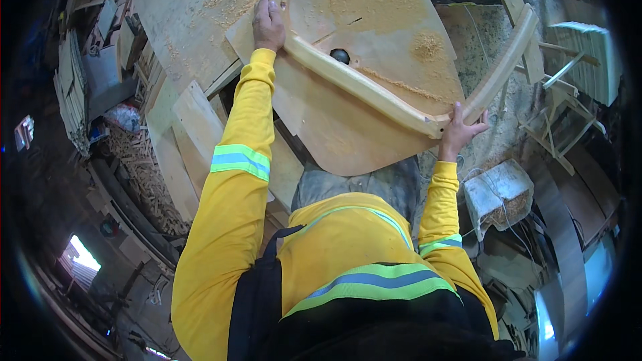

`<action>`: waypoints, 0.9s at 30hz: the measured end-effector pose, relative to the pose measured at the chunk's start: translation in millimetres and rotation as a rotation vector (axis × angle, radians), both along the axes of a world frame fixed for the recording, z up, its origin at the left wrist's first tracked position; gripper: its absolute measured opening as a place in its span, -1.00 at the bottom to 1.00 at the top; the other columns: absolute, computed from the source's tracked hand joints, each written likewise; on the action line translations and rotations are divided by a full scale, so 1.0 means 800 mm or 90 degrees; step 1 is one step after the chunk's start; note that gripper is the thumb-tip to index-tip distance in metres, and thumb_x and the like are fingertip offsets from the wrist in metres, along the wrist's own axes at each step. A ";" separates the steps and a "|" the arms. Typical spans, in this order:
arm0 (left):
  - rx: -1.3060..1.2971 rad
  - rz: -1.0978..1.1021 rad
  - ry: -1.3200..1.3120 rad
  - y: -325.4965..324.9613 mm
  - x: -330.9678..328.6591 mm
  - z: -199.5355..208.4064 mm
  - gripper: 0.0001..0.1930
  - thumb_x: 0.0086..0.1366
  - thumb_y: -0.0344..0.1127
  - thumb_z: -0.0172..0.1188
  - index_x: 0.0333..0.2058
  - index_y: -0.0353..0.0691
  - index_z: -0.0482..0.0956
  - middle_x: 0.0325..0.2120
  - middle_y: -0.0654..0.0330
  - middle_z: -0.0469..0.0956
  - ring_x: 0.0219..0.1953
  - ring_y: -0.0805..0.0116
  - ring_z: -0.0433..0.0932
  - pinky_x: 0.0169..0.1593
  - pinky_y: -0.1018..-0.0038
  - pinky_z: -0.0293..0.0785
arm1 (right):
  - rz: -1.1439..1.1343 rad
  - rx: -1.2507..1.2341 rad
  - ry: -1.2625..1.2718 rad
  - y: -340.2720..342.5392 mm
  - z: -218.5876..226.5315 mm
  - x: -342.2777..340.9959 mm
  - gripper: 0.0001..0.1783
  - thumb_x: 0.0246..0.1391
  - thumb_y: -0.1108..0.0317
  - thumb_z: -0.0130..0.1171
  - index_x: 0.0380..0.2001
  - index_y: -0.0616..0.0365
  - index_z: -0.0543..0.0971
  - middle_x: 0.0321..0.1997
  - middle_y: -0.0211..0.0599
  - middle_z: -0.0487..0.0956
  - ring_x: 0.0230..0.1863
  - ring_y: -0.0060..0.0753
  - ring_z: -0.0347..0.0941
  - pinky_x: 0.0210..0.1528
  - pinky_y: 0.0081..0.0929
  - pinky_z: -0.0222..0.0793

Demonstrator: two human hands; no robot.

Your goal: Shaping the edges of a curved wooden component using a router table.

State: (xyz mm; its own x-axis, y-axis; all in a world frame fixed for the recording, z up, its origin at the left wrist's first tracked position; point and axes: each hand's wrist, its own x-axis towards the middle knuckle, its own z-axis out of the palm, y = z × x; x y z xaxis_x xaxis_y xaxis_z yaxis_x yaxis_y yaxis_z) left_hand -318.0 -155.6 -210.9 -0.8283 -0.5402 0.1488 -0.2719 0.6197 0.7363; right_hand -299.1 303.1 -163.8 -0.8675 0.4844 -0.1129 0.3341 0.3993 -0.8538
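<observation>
A curved frame of pale wood lies over a rounded plywood worktop, with its right arm reaching out past the worktop's edge. My left hand is closed against the frame's far left corner, fingers together along its outer side. At the near right corner, my right hand grips the frame, thumb up and some fingers hidden beneath the wood. Small dark holes mark the wood near this corner. Inside the frame, a dark round piece sits in the worktop, beside a thin slot.
Sawdust is scattered on the worktop and the adjoining plywood sheet. To the left lie stacked boards and a heap of wood offcuts. A pale tub of shavings stands at right, near a wooden stool-like frame and a loose cord.
</observation>
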 end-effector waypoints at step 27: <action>0.151 0.436 0.062 0.243 0.063 0.007 -0.39 0.56 -0.18 -0.30 0.40 -0.47 -0.10 0.39 -0.35 -0.04 0.43 -0.18 0.02 0.47 0.20 -0.05 | 0.049 0.024 -0.103 0.018 -0.009 -0.006 0.05 0.00 0.26 0.36 0.39 0.33 -0.06 0.38 0.24 0.14 0.37 0.13 0.14 0.43 -0.16 0.04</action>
State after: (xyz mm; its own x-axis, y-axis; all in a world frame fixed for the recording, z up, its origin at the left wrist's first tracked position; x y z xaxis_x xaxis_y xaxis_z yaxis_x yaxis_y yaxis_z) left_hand -267.7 38.9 -205.0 -0.2814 -0.9594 0.0197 -0.4676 0.1550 0.8702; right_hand -304.0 317.7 -170.6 -0.8742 0.4236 -0.2374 0.4332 0.4594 -0.7754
